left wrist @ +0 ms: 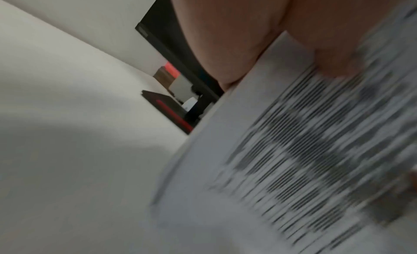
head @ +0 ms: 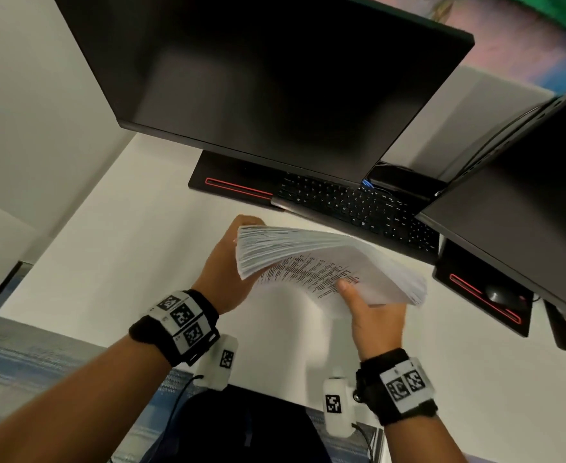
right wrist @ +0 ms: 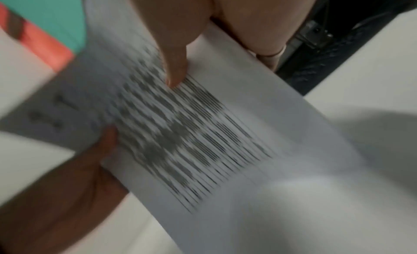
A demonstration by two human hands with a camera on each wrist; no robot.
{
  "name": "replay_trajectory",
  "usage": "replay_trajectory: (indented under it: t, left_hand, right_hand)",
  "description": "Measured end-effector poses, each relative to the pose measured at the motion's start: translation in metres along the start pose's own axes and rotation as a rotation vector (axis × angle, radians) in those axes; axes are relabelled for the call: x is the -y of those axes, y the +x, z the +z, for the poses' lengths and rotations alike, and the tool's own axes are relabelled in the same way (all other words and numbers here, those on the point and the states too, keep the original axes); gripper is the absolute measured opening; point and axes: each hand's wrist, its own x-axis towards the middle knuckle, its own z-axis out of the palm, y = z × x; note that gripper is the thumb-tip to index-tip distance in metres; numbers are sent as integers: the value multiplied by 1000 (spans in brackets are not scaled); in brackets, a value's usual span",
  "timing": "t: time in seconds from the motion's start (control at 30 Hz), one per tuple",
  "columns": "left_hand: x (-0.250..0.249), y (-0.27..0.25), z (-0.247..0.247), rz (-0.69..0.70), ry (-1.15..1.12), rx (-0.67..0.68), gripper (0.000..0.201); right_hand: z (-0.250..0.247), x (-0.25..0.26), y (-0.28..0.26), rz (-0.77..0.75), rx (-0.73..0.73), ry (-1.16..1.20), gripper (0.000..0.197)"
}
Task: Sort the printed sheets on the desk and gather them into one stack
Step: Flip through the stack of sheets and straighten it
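Sheets of printed paper hang fanned above the white counter, near the keyboard, gripped at the left edge by the left hand and pinched under the right hand thumb.

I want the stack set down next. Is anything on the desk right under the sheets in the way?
Nothing visible. Both the left hand and right hand hold the sheets above bare white desk. The keyboard lies farther back, beyond the sheets.

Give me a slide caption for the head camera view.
Both hands, left and right, hold a stack of printed sheets above the white desk.
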Motion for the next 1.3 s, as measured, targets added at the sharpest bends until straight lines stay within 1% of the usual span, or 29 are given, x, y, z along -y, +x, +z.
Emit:
replay_trajectory:
  t: [0.03, 0.07, 0.1, 0.17, 0.23, 0.27, 0.33, 0.37, 0.4, 0.43, 0.47, 0.53, 0.63, 0.7, 0.77, 0.83, 0.9, 0.93, 1.0, 1.03, 1.07, 1.13, 1.17, 1.23, 1.3]
  left_hand:
    - [6, -1, 4, -65, 25, 15, 38]
    - [9, 0, 6, -119, 44, 8, 45]
    - [10, 5, 7, -158, 57, -13, 43]
    - [5, 20, 7, -212, 56, -42, 34]
    - [8, 31, 7, -305, 73, -38, 33]
    - [17, 36, 7, -368, 107, -17, 35]
    - [44, 35, 8, -545, 176, 44, 44]
    - [58, 31, 9, -634, 215, 75, 48]
    - [70, 25, 12, -694, 250, 96, 49]
    - [78, 19, 17, -718, 272, 105, 49]
    - [82, 14, 22, -708, 275, 112, 48]
    - [85, 9, 31, -667, 275, 142, 48]
    - [89, 7, 22, -675, 318, 205, 45]
    - [92, 5, 9, -753, 344, 176, 35]
    - [93, 2, -4, -806, 322, 125, 25]
    - [94, 1, -21, -820, 275, 77, 21]
    - [97, 8, -44, -814, 255, -10, 21]
    - [99, 13, -56, -811, 268, -57, 21]
    - [104, 23, -78, -835, 319, -117, 22]
    - [108, 26, -89, -858, 340, -128, 23]
    - [111, 29, -98, -888, 357, -131, 23]
    - [120, 32, -113, -932, 387, -141, 26]
    - [125, 33, -118, -936, 400, -142, 28]
    - [131, 32, -126, -936, 420, -139, 30]
    - [135, 31, -129, -928, 417, -143, 31]
  right_hand:
    - [3, -3, 1, 10, 23, -23, 17]
    - [5, -4, 4, 11, 36, -29, 16]
    - [7, -2, 10, 5, 31, -31, 23]
    - [7, 2, 22, -11, 43, -34, 31]
    - [8, 1, 29, 31, 59, -54, 39]
    - [10, -6, 31, 90, 70, -63, 42]
    - [18, -22, 34, 278, 125, -79, 48]
    - [23, -33, 34, 358, 156, -142, 50]
    - [28, -44, 32, 410, 190, -245, 53]
    - [33, -52, 30, 437, 217, -330, 54]
    - [38, -58, 26, 440, 216, -386, 56]
    - [44, -64, 20, 439, 177, -413, 55]
    - [43, -63, 19, 476, 120, -361, 48]
    - [42, -62, 21, 528, 90, -279, 43]
    - [48, -60, 22, 558, 89, -233, 39]
    - [63, -59, 26, 557, 132, -209, 37]
    - [85, -54, 35, 526, 200, -208, 32]
    - [97, -54, 41, 498, 239, -233, 31]
    - [120, -48, 51, 492, 327, -297, 28]
    - [131, -44, 55, 506, 358, -318, 19]
    - [140, -40, 58, 505, 383, -352, 4]
    - [153, -38, 63, 486, 420, -460, 28]
    - [159, -35, 65, 474, 427, -495, 32]
    - [164, -35, 67, 475, 454, -548, 28]
    - [167, -38, 68, 487, 465, -556, 17]
